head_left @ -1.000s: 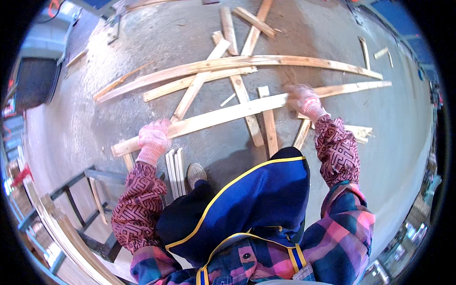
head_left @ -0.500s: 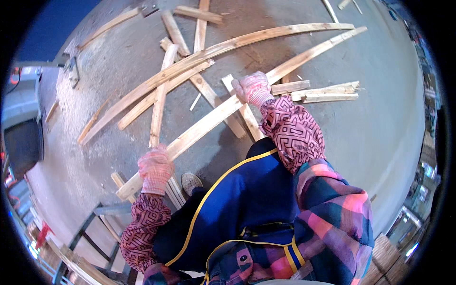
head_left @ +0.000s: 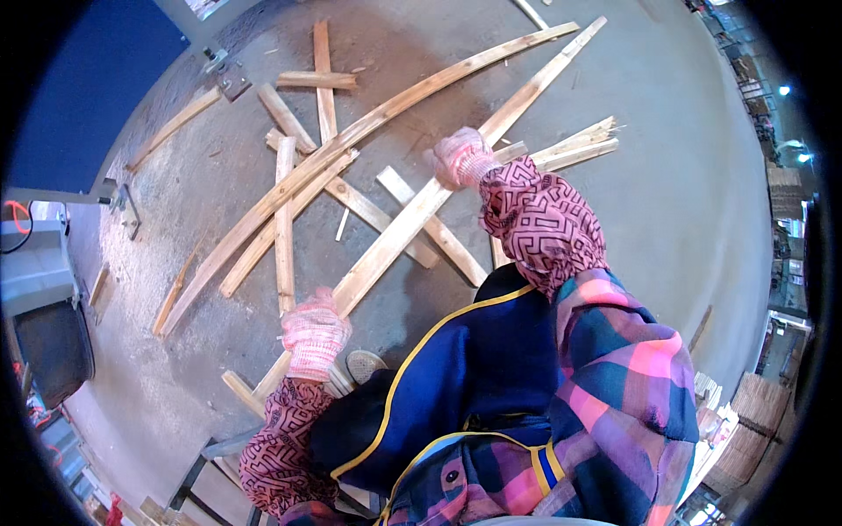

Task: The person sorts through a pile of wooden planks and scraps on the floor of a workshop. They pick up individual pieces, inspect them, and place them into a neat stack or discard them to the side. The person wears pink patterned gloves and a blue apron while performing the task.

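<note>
A long, pale wooden board (head_left: pixel 392 244) runs slantwise across the view, held in both gloved hands. Near its lower left end, my left hand (head_left: pixel 316 331) is closed round it. Farther up and to the right, my right hand (head_left: pixel 460 158) grips the same board, fingers wrapped over its edge. Both hands wear pinkish knitted gloves, and patterned sleeve covers reach over the forearms. Beneath the board, a shorter plank (head_left: pixel 438 230) lies crosswise on the floor. A very long board (head_left: pixel 368 124), bowed by the lens, lies beyond my hands.
Scattered planks (head_left: pixel 282 219) lie on the concrete floor to the left, some crossing each other. Splintered pieces (head_left: pixel 579 147) rest right of my right hand. A dark metal frame (head_left: pixel 197 473) stands at lower left, a blue panel (head_left: pixel 92 96) at upper left. Stacked wood (head_left: pixel 756 408) stands at far right.
My view has turned, so the floor boards appear shifted and rotated. Both hands keep hold of the board, which now slants more steeply in the picture.
</note>
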The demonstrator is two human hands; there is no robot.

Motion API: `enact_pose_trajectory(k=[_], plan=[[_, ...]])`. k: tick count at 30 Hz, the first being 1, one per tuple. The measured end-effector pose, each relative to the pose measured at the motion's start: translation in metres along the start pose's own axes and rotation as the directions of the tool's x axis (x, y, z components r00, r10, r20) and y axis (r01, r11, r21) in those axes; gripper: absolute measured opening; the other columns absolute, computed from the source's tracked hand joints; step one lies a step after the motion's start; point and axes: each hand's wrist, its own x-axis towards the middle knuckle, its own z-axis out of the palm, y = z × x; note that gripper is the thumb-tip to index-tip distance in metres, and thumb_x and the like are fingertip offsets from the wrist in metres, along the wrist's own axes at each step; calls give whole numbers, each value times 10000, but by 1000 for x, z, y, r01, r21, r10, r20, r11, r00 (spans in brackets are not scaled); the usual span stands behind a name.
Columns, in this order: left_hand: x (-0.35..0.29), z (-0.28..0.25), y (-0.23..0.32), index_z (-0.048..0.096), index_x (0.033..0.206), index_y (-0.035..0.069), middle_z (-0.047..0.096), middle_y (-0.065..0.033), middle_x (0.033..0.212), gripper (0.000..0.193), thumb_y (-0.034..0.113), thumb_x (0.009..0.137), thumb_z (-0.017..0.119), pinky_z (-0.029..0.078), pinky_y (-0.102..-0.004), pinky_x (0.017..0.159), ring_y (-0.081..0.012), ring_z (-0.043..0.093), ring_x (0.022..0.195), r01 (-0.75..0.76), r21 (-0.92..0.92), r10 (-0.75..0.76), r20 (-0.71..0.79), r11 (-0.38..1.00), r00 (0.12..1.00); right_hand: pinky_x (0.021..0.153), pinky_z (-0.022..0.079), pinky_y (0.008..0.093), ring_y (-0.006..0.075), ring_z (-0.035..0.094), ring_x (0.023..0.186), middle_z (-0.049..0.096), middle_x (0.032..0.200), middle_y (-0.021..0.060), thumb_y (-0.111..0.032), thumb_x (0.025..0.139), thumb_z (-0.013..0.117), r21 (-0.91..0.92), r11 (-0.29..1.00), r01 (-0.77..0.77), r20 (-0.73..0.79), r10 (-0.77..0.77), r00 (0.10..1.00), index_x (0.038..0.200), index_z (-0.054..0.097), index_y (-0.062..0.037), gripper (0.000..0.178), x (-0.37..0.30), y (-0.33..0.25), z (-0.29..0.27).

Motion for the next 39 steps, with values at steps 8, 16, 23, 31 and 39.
enact_pose_trajectory(k=[8,16,23,31,39], plan=[[56,1,21,561,1189,136,628,-117,1201,520,464,801,676,501,-399,908,-247,615,1130,-283,89,278,68,955,958,866,504,443,277,682,951,719,936,103,-400,937,390,168,892,-420,128,402,907,938,734,-149,425,-102,40,24],[105,-13,108,608,1162,117,691,-126,1078,406,338,823,636,529,-416,854,-280,675,1014,-405,239,333,291,883,897,890,484,437,325,666,953,712,961,138,-526,963,347,396,599,-696,286,639,714,1011,729,-125,556,-134,63,176],[100,11,121,643,1082,94,711,-149,963,317,271,820,620,541,-425,819,-316,694,944,-407,197,333,321,892,887,898,465,451,365,638,981,691,973,187,-543,948,392,511,542,-667,309,609,731,987,725,-92,562,-128,51,216],[64,-36,151,621,956,64,704,-161,875,279,284,785,634,543,-440,717,-311,702,806,-432,260,389,203,864,899,853,465,487,414,632,896,673,862,228,-516,927,472,748,374,-548,141,718,681,890,715,-38,538,-99,70,290],[120,54,18,626,971,87,691,-121,897,390,408,753,663,529,-413,782,-308,680,862,-427,303,411,119,852,904,888,474,456,353,657,946,701,963,162,-539,953,354,607,718,-341,192,284,940,996,721,-129,552,-90,29,192]])
